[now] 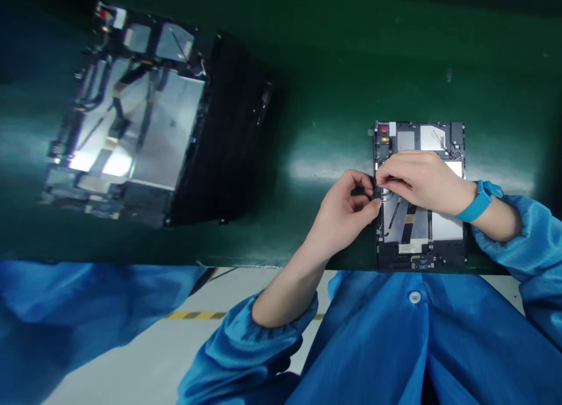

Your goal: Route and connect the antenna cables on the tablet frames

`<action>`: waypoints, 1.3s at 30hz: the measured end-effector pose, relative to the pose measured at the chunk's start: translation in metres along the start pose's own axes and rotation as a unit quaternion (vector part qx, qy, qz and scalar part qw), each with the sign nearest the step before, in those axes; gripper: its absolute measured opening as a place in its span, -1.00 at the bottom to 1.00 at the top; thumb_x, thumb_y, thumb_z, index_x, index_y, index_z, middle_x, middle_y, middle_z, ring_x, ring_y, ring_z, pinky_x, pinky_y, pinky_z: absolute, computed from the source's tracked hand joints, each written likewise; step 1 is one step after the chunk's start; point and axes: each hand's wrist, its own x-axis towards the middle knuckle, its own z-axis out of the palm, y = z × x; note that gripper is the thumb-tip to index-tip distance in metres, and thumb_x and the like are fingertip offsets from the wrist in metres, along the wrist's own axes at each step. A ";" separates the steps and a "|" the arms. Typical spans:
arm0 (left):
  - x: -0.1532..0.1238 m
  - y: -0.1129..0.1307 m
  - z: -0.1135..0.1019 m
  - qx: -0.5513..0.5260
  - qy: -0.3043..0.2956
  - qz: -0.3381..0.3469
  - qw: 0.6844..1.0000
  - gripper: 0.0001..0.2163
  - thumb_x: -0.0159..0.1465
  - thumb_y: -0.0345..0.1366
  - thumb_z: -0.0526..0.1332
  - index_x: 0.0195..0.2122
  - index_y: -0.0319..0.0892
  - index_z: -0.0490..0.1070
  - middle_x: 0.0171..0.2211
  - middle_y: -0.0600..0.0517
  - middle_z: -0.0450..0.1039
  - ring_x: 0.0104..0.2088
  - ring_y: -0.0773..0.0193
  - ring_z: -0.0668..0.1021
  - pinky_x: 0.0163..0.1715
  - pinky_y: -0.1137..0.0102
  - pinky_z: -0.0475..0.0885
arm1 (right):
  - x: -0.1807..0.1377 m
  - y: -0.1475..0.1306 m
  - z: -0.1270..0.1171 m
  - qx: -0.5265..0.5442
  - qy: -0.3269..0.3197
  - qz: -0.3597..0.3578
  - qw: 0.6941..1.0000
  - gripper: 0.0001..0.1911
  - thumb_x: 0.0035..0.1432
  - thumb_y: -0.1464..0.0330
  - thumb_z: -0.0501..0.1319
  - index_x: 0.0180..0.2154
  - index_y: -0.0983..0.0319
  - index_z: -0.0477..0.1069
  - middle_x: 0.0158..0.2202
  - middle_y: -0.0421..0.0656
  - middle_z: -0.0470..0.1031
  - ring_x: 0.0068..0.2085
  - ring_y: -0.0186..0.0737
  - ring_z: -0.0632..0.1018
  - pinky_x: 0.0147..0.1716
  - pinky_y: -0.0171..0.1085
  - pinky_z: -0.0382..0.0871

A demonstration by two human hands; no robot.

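In the head view, an opened flat device (420, 226) lies on the green table (325, 118), at its near edge, in front of the person. Its inner side faces upward, with light metal panels, a black ribbon cable (409, 223) and a small red part (384, 129) in its upper left corner.

The left hand (340, 209) is beside the left edge of the device. Its fingers are bent, and the thumb tip reaches this edge. The right hand (424, 179) is above the upper middle part, and its thumb and index finger point down to the same left edge, close to the left fingertips. So the edge lies directly at the fingertips of both hands. The right fingers are bent close together, but I cannot tell if either hand pinches something small.

A blue wristband (475, 209) is around the right wrist. At the left, well apart from the hands, a stack of similar devices (219, 130) stands on the table, somewhat blurred.
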 end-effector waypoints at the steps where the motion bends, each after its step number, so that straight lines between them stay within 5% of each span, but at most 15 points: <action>1: 0.000 0.000 -0.001 0.000 -0.003 0.000 1.000 -0.73 0.12 -0.36 0.38 -0.29 -0.13 0.26 -0.34 0.20 0.31 -0.58 0.54 0.38 -0.59 0.54 0.33 | 0.000 0.000 0.000 -0.002 -0.004 0.003 1.000 -0.79 0.42 0.49 0.11 -0.20 0.21 0.51 -0.27 -0.12 0.59 -0.23 -0.20 0.54 -0.21 -0.23 0.36; 17: 0.017 0.009 0.001 0.060 -0.002 -0.023 0.998 -0.72 0.00 -0.40 0.32 -0.41 -0.10 0.16 -0.50 0.24 0.26 -0.59 0.49 0.34 -0.57 0.54 0.23 | 0.014 0.008 -0.007 -0.022 0.013 0.065 0.998 -0.80 0.30 0.55 0.13 -0.26 0.19 0.48 -0.28 -0.14 0.55 -0.20 -0.15 0.48 -0.15 -0.20 0.28; 31: 0.030 0.020 -0.008 0.107 -0.033 -0.005 0.994 -0.75 0.10 -0.38 0.29 -0.44 -0.07 0.16 -0.68 0.25 0.22 -0.69 0.43 0.33 -0.67 0.52 0.17 | 0.020 0.013 -0.002 0.016 0.004 0.090 0.996 -0.81 0.31 0.53 0.12 -0.24 0.20 0.47 -0.25 -0.13 0.55 -0.18 -0.16 0.47 -0.13 -0.23 0.24; 39: 0.034 0.043 -0.007 0.104 -0.015 -0.081 0.991 -0.72 -0.03 -0.48 0.27 -0.46 -0.06 0.13 -0.72 0.27 0.16 -0.74 0.44 0.30 -0.76 0.56 0.10 | 0.028 0.009 -0.008 0.004 0.024 0.092 0.995 -0.85 0.34 0.53 0.15 -0.21 0.19 0.44 -0.22 -0.14 0.54 -0.15 -0.13 0.46 -0.10 -0.20 0.25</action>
